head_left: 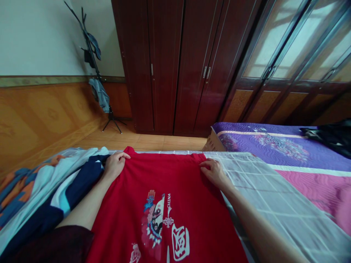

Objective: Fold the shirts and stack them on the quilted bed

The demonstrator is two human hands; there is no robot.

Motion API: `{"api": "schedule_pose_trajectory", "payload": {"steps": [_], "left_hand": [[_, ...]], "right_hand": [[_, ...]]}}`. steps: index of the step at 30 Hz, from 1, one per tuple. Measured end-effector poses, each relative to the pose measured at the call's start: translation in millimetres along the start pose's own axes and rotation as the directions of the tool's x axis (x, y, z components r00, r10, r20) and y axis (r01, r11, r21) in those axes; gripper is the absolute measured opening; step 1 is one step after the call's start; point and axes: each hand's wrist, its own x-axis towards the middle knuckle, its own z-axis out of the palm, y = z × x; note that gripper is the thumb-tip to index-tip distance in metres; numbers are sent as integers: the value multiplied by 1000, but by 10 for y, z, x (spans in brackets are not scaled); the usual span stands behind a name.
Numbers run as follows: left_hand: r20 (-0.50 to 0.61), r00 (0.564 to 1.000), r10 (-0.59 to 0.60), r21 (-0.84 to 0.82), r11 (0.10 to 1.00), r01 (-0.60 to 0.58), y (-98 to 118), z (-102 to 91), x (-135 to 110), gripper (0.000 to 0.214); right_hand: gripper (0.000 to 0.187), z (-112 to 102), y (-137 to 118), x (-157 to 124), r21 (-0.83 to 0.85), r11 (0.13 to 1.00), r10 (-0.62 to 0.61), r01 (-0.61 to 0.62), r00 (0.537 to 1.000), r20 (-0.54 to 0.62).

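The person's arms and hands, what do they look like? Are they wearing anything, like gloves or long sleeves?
No gloves: the left hand and right hand are both bare. No watch or bracelet shows on either wrist. A dark, purplish-brown sleeve with no visible pattern ends near the left elbow. The right forearm is bare; its sleeve isn't in view.

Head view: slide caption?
Left hand and right hand hold a red printed shirt near its far corners, beside piled clothes.
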Motion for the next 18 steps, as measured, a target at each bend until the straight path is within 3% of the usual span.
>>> {"api": "schedule_pose_trajectory", "payload": {"steps": [6, 14, 18], "left_hand": [[54, 997, 56, -3, 998, -56, 12, -12, -9, 37], [159, 981, 107, 58, 991, -118, -4, 11, -9, 44], [188, 979, 79, 135, 985, -106, 13, 12, -16, 44]], "right_hand": [[33, 15, 93, -9, -122, 988, 95, -93, 995, 17], [44, 75, -46, -41, -100, 995, 6, 5, 994, 105], [45, 64, 9, -42, -112, 992, 59, -50, 995, 83]]}}
